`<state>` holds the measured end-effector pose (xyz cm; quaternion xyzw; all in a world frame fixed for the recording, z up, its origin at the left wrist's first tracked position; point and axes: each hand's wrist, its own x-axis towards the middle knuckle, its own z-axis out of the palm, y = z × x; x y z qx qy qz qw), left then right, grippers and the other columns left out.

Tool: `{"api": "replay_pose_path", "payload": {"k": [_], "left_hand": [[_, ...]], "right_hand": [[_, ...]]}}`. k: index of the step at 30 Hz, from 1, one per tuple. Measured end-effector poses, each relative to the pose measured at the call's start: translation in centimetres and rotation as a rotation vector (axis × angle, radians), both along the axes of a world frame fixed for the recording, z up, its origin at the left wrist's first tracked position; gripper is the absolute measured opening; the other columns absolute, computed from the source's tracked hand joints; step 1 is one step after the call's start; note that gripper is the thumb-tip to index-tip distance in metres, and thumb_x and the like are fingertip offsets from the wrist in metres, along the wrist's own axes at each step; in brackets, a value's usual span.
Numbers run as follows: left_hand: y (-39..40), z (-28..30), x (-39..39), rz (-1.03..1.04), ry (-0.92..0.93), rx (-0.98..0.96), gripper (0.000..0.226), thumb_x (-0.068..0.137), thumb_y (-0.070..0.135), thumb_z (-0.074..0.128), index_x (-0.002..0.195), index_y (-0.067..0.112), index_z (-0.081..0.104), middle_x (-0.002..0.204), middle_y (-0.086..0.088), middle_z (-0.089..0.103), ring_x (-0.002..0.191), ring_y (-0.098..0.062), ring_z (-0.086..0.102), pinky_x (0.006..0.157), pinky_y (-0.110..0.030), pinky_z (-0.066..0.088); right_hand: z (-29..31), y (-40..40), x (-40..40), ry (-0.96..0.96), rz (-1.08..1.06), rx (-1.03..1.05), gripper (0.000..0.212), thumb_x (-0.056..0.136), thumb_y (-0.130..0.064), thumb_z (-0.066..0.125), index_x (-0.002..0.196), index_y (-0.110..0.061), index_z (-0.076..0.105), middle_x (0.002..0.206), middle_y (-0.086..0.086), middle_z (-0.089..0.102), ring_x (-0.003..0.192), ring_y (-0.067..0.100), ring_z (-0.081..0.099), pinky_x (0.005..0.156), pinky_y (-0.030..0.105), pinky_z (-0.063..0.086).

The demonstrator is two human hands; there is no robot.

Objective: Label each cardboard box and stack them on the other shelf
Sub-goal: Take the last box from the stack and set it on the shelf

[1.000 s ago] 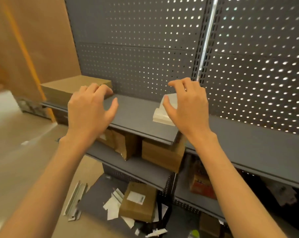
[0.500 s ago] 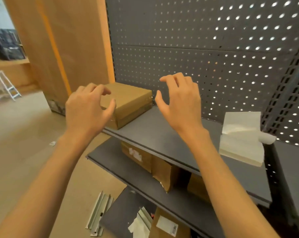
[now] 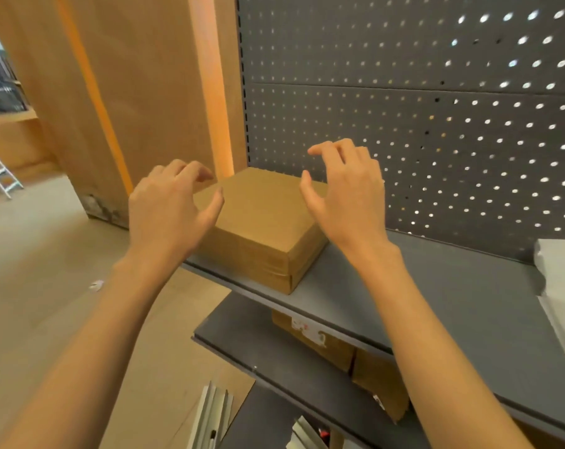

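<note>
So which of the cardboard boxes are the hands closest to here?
The flat cardboard box on the top shelf, at its left end. Both hands, left and right, hover either side of it; the other boxes sit on the shelf below.

Stockroom: pegboard shelving, cardboard boxes

grey shelf | cardboard box at left end | white paper stack right

A cardboard box sits on the shelf's left end, before the pegboard.
</note>
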<state>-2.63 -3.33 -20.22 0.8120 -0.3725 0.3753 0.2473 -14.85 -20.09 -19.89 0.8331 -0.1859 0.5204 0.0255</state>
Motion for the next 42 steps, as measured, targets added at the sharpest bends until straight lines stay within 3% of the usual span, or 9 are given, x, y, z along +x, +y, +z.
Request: {"api": "replay_pose_path", "payload": {"k": [7,11,16,20,23,25,27,30,42], "left_hand": [[0.7,-0.9,8.2,-0.161,0.196,0.038,0.026,0.087,0.035,0.058,0.105,0.016,0.064,0.104,-0.005,0.064,0.097,-0.028,0.058,0.072,-0.037,0.041],[0.6,-1.7,12.5,-0.295,0.45,0.062,0.032,0.087,0.041,0.058,0.113,0.022,0.061,0.119,-0.001,0.061,0.11,-0.023,0.056,0.085,-0.04,0.045],[0.0,-3.4,16.6,-0.408,0.833,0.08,0.053,0.084,0.046,0.061,0.131,0.026,0.05,0.136,-0.005,0.051,0.123,-0.026,0.049,0.099,-0.045,0.042],[-1.3,-4.4,17.5,-0.555,1.196,-0.042,0.059,0.087,0.036,0.061,0.14,0.018,0.042,0.139,-0.002,0.046,0.12,-0.017,0.044,0.091,-0.029,0.035],[-1.9,-5.0,17.5,-0.624,1.449,-0.106,0.05,0.087,0.03,0.062,0.134,0.019,0.05,0.127,0.001,0.054,0.108,-0.015,0.051,0.082,-0.027,0.04],[-2.2,-5.5,17.5,-0.688,1.555,-0.12,0.038,0.086,0.027,0.063,0.123,0.021,0.059,0.118,-0.002,0.063,0.097,-0.016,0.058,0.072,-0.027,0.044],[-2.3,-5.9,17.7,-0.713,1.599,-0.123,0.039,0.085,0.027,0.063,0.123,0.022,0.059,0.114,-0.002,0.065,0.095,-0.017,0.06,0.069,-0.027,0.045],[-2.7,-6.3,17.9,-0.735,1.628,-0.142,0.045,0.084,0.029,0.064,0.128,0.024,0.056,0.116,-0.002,0.064,0.1,-0.02,0.06,0.069,-0.029,0.045],[-4.8,-3.7,13.8,-0.876,1.506,-0.204,0.037,0.085,0.028,0.063,0.121,0.029,0.057,0.117,0.006,0.063,0.103,-0.014,0.059,0.074,-0.028,0.044]], "right_hand": [[-1.3,2.4,5.0,0.029,-0.087,0.272,0.026,0.087,-0.026,0.057,0.11,-0.015,0.061,0.107,0.004,0.059,0.096,0.027,0.054,0.081,0.033,0.036],[-1.9,3.5,6.1,0.012,-0.186,0.533,0.03,0.088,-0.028,0.057,0.117,-0.021,0.058,0.118,0.0,0.055,0.111,0.022,0.048,0.094,0.032,0.029],[-3.6,3.8,5.8,-0.057,-0.217,0.899,0.05,0.086,-0.03,0.059,0.133,-0.025,0.045,0.138,0.004,0.042,0.126,0.027,0.041,0.107,0.042,0.033],[-4.6,4.0,5.5,-0.164,-0.138,1.165,0.064,0.089,-0.027,0.06,0.145,-0.025,0.029,0.147,0.0,0.033,0.123,0.011,0.038,0.092,0.028,0.035],[-5.4,4.1,5.3,-0.26,-0.105,1.377,0.077,0.087,-0.031,0.065,0.149,-0.024,0.02,0.152,0.0,0.03,0.13,0.017,0.04,0.094,0.032,0.04],[-5.7,4.1,5.3,-0.313,-0.097,1.479,0.077,0.086,-0.033,0.065,0.149,-0.023,0.023,0.147,0.0,0.037,0.121,0.019,0.047,0.081,0.028,0.043],[-6.0,4.1,5.5,-0.353,-0.066,1.529,0.067,0.086,-0.033,0.064,0.144,-0.021,0.034,0.137,0.0,0.05,0.108,0.017,0.055,0.067,0.025,0.043],[-6.2,3.9,5.7,-0.403,-0.032,1.519,0.049,0.085,-0.028,0.064,0.132,-0.02,0.051,0.12,0.001,0.063,0.099,0.018,0.061,0.067,0.027,0.046],[-3.2,2.4,1.1,-0.525,0.035,1.418,0.048,0.082,-0.022,0.067,0.128,-0.022,0.056,0.115,-0.003,0.067,0.095,0.012,0.064,0.064,0.022,0.047]]}}
